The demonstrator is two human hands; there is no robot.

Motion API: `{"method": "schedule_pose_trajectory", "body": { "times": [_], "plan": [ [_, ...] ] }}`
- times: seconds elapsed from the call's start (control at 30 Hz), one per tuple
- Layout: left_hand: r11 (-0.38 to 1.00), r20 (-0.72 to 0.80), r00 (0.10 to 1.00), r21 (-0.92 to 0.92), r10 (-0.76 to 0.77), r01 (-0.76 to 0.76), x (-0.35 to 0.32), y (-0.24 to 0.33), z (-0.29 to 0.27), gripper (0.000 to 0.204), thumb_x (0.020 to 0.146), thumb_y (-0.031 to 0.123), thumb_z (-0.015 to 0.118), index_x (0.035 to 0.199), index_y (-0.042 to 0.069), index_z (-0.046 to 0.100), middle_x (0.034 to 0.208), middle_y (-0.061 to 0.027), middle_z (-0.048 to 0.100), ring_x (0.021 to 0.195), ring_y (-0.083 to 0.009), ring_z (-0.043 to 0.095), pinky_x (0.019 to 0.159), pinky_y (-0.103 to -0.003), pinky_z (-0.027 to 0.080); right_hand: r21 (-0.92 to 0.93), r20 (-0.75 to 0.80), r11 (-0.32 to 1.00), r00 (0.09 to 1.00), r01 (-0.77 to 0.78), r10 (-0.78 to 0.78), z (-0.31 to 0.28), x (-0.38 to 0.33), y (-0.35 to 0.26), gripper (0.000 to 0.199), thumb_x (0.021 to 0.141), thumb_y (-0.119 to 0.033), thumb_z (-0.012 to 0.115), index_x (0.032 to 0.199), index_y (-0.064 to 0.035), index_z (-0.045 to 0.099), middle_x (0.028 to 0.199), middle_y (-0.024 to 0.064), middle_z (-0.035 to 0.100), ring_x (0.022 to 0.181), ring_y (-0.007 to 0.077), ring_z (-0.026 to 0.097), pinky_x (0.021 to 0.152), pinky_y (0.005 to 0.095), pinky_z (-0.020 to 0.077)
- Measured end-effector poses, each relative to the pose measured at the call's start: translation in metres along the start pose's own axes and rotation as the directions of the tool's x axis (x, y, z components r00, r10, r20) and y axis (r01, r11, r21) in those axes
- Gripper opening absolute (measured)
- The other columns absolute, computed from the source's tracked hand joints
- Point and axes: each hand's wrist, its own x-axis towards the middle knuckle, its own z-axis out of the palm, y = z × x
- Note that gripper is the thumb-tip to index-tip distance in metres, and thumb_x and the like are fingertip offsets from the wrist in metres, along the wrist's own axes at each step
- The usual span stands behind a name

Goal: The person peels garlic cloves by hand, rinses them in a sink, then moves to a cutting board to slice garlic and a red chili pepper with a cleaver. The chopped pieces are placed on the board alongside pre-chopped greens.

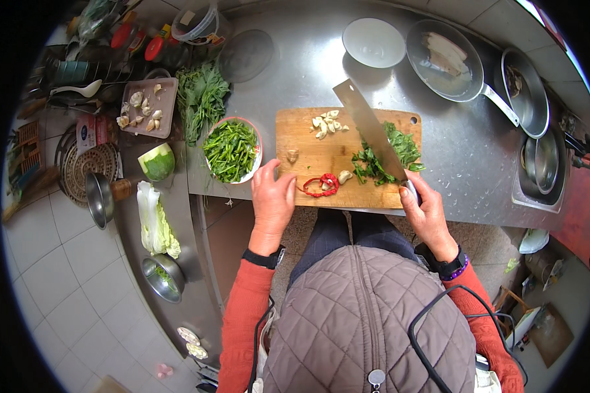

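My right hand point(427, 211) grips the handle of a broad cleaver point(367, 128) whose blade slants up over the wooden cutting board point(308, 160). My left hand point(273, 196) rests at the board's near left edge, fingers beside red chilli rings point(321, 185). On the board lie chopped garlic point(328, 123), a small ginger piece point(292, 156) and a heap of green leaves point(400, 152) under the blade.
A bowl of cut green stems point(231, 150) stands left of the board, with leafy greens point(201, 98) and a tray of garlic cloves point(145, 108) beyond. A white bowl point(373, 41), pans point(447, 59) and a sunken pot point(541, 164) sit at the right. Cabbage point(154, 219) lies on the lower shelf.
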Motion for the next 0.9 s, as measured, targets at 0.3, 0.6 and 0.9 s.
{"method": "schedule_pose_trajectory", "body": {
  "times": [0.3, 0.6, 0.9],
  "plan": [
    [0.934, 0.034, 0.968, -0.255, -0.249, 0.249, 0.028, -0.005, 0.032, 0.024, 0.08, 0.009, 0.074, 0.101, 0.003, 0.064, 0.099, -0.0139, 0.061, 0.089, -0.0317, 0.062, 0.077, -0.04, 0.051, -0.051, 0.112, 0.994, 0.989, -0.096, 0.101, 0.002, -0.001, -0.007, 0.034, 0.097, -0.019, 0.062, 0.127, -0.0036, 0.059, 0.085, 0.0138, 0.067, 0.074, 0.0115, 0.06, 0.068, 0.0285, 0.0495],
    [0.956, 0.05, 0.979, -0.213, -0.197, 0.204, 0.037, -0.013, 0.043, 0.026, 0.077, 0.007, 0.076, 0.1, 0.004, 0.065, 0.095, -0.0099, 0.061, 0.076, -0.0234, 0.064, 0.069, -0.034, 0.052, -0.015, 0.058, 1.0, 0.998, -0.024, 0.025, -0.006, 0.009, -0.009, 0.035, 0.097, -0.019, 0.061, 0.129, -0.0042, 0.058, 0.094, 0.0169, 0.07, 0.081, 0.0164, 0.067, 0.074, 0.0305, 0.0513],
    [0.934, 0.078, 0.979, -0.294, -0.19, 0.205, 0.036, -0.008, 0.036, 0.043, 0.073, 0.007, 0.079, 0.113, 0.005, 0.063, 0.103, -0.0112, 0.06, 0.089, -0.0254, 0.062, 0.079, -0.036, 0.053, -0.059, 0.13, 0.996, 0.989, -0.061, 0.068, -0.009, 0.005, -0.003, 0.036, 0.097, -0.024, 0.062, 0.126, -0.0033, 0.059, 0.092, 0.0193, 0.069, 0.081, 0.024, 0.07, 0.072, 0.0329, 0.0518]
  ]
}}
